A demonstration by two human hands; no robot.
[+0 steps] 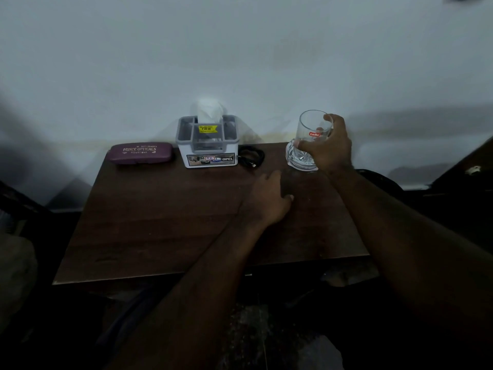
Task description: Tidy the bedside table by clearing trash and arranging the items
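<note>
My right hand [326, 145] is wrapped around a clear drinking glass [312, 124] with a red sticker, at the table's back right. The glass stands tilted on or just above a clear cut-glass dish [300, 160]; I cannot tell whether they touch. My left hand [266, 198] lies on the brown bedside table [160, 222] near its middle. Its fingers curl beside a dark flat shape [286, 182] that is too dim to identify. A purple spectacle case [140, 153] lies at the back left.
A white and grey organiser box [210, 149] with white tissue sticking up from it stands at the back centre against the wall. A coiled black cable [250, 157] lies to its right. Dark furniture flanks the table on both sides.
</note>
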